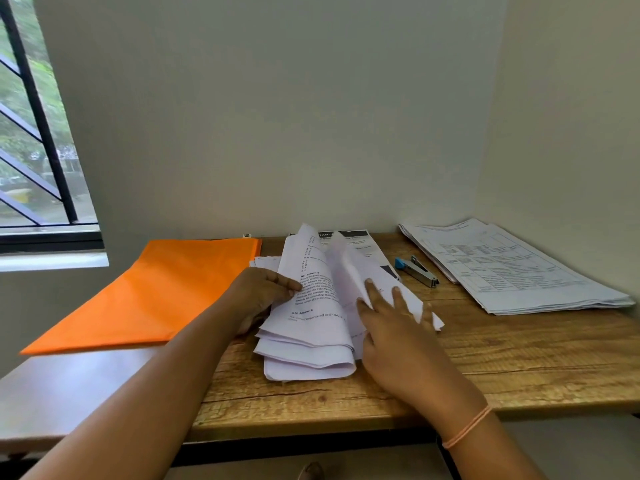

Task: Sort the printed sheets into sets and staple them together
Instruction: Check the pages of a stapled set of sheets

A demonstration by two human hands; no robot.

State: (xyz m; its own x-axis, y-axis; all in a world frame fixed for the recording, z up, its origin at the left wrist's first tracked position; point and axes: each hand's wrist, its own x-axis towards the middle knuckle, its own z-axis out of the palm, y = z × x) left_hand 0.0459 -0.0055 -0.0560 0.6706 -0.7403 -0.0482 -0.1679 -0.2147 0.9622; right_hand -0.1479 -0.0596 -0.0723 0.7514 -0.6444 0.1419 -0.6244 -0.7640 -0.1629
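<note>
One wooden table (519, 358) carries everything, running under both hands and out past them on either side. Beyond the left arm a barred window (31, 133) fills the wall. An orange folder (156, 292) lies flat just outside the left hand (263, 292), its long side slanting away from the wrist towards the wall. Well out from the right hand (394, 334), further back against the corner, rests a fanned stack of printed tables (512, 268).

Between the two hands sits the loose pile of printed sheets (311, 341), its near edges curled and uneven. The left hand grips the upper sheets, which are folded back and raised, with the thumb laid across the printed face and the fingers hidden behind. The right hand lies flat, its fingers spread and straight, pressing on the sheets exposed underneath. Past both sets of fingertips, a sheet with a dark header (356, 244) pokes out from behind the raised pages.

Just beyond the right hand, between it and the far stack, lies the stapler (417, 270), silver with a blue end, touched by neither hand. A thin pale band (467, 427) circles the right wrist.
</note>
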